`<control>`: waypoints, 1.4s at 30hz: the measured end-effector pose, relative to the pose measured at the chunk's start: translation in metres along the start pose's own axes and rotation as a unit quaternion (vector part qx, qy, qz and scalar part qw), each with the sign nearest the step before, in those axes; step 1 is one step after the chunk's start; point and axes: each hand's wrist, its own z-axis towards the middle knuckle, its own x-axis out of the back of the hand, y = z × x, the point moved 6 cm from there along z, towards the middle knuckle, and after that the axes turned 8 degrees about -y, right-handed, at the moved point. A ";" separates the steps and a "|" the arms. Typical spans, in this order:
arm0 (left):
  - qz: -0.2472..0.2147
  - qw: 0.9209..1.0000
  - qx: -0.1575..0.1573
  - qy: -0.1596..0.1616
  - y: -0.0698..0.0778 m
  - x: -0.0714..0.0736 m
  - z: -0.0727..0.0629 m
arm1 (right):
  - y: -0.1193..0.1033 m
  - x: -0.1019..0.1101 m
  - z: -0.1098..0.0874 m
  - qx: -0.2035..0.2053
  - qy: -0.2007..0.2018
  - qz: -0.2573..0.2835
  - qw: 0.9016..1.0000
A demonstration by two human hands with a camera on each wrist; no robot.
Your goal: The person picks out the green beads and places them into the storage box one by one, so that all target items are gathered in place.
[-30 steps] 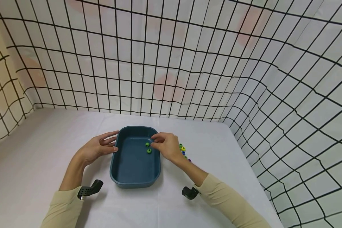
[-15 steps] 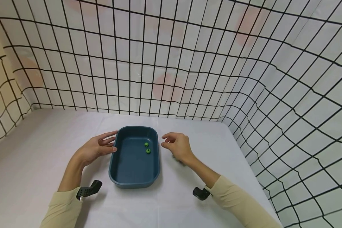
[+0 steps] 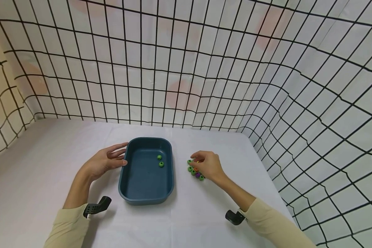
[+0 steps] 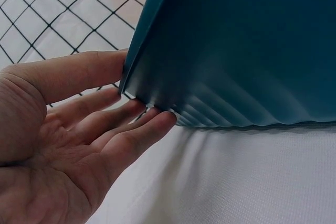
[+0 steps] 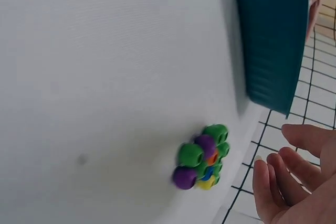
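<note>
A dark teal rectangular tray (image 3: 146, 200) stands on the white table, with two green beads (image 3: 161, 164) near its right wall. Along its left side rests my left hand (image 3: 103, 162), fingers extended and touching the outside wall, thumb at the rim. My right hand (image 3: 209, 167) hovers over a small cluster of beads (image 3: 193, 172) to the right of the tray. In the right wrist view its thumb and fingers are apart, with nothing between them. That cluster holds several green beads plus purple (image 5: 185, 178), orange, blue and yellow (image 5: 206, 183) ones.
Black netting (image 3: 161, 69) over white sheeting rises behind the table and along both sides. A black wrist camera (image 3: 97, 205) sits on the left sleeve, another (image 3: 234, 217) on the right. White cloth (image 3: 186, 220) covers the table.
My right hand has moved from over the tray's right edge rightward to the bead cluster, its fingers spreading. The left hand stays at the tray's side, and both green beads inside lie as before.
</note>
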 end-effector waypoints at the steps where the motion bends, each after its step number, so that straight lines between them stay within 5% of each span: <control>1: 0.001 1.000 0.001 0.001 0.000 0.000 0.000 | 0.002 0.000 -0.002 -0.004 -0.004 0.001 1.000; 22: 0.003 1.000 0.000 -0.001 0.001 -0.002 0.000 | 0.040 -0.001 -0.035 -0.054 -0.040 0.000 0.998; 42: -0.005 1.000 -0.001 -0.001 0.000 -0.002 0.000 | 0.046 -0.014 -0.041 -0.028 -0.048 -0.049 0.997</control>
